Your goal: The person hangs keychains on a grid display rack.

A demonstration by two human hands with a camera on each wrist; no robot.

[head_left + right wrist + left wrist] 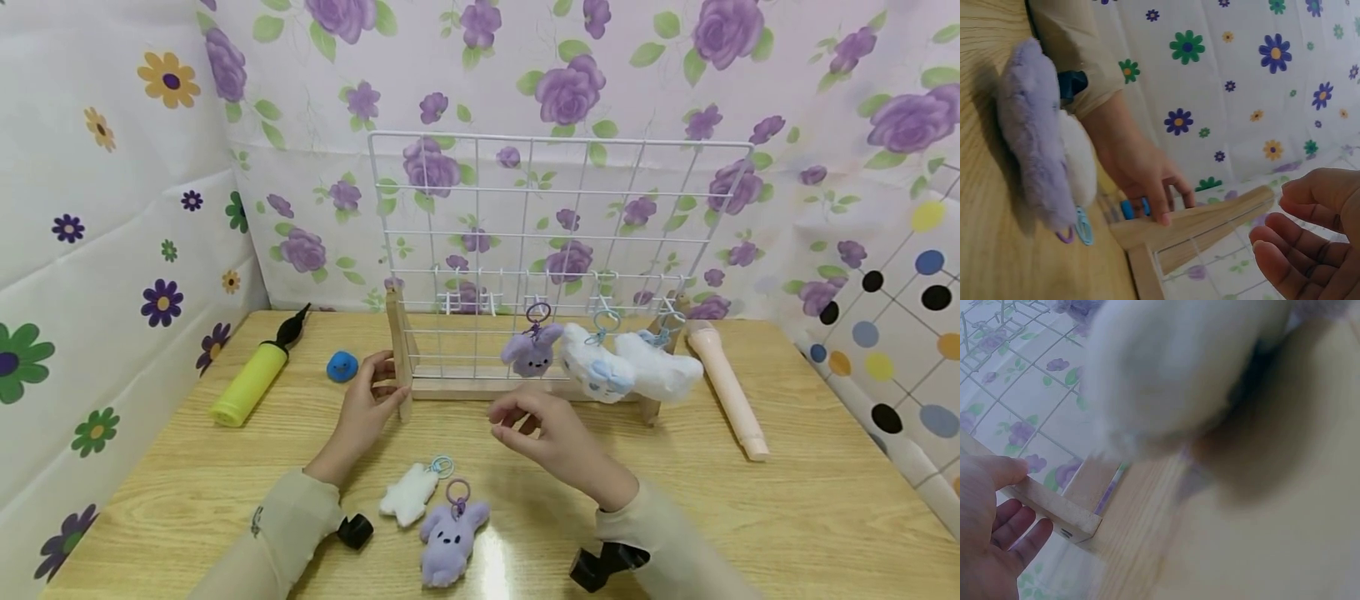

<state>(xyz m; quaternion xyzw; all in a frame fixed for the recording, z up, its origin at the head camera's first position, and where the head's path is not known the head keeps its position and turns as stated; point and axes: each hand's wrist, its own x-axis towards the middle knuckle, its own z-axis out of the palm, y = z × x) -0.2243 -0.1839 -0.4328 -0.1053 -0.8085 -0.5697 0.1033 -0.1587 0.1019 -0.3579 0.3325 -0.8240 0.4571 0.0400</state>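
Gripping the wooden stand (398, 342) with my left hand (367, 408), right hand (546, 429) loosely curved and empty, I see three plush keychains (597, 364) hung on the wire grid (562, 139), a white plush (410, 495) and purple plush (448, 546) left unhung on the table (787, 517).

Five plushies (447, 546), one rack (465, 388), one pump (251, 386)

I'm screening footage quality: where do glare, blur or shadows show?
Head: bright glare on the table, just right of the lying purple plush; left wrist: the nearby white plush is heavily blurred; right wrist: a soft shadow falls beside that purple plush.
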